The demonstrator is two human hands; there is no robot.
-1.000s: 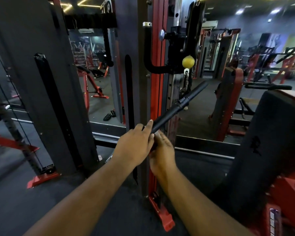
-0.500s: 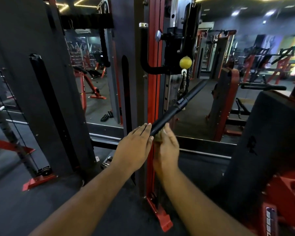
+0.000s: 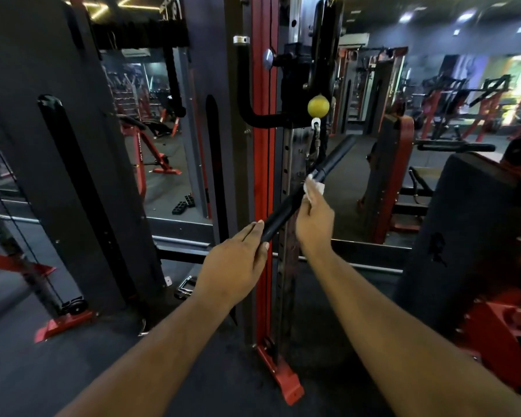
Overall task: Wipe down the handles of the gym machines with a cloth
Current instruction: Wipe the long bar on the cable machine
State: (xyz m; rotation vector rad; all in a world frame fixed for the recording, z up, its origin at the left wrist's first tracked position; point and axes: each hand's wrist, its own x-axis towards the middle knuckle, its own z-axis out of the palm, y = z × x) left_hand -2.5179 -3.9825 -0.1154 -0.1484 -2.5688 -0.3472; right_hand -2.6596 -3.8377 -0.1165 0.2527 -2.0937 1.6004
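While my left hand [image 3: 235,260] steadies the near end of the black bar handle [image 3: 307,188], fingers laid fairly straight along its upper side and the thumb tucked under it, my right hand [image 3: 313,218] works farther up the same bar. Its fingers are curled around a white cloth [image 3: 316,188], pressing it against the bar close to the collar at mid-length. The bar runs on a diagonal, rising away from my left fingertips toward the upper right, where it hangs by a clip from the cable below the yellow ball [image 3: 318,106]. So the long axis leads straight on from my right fingers: the unwiped far grip lies just beyond the cloth, up and to the right, well out of reach of the left hand. I judge the right hand is the one to carry the stroke onward along that line, with the left holding the bar from swinging.
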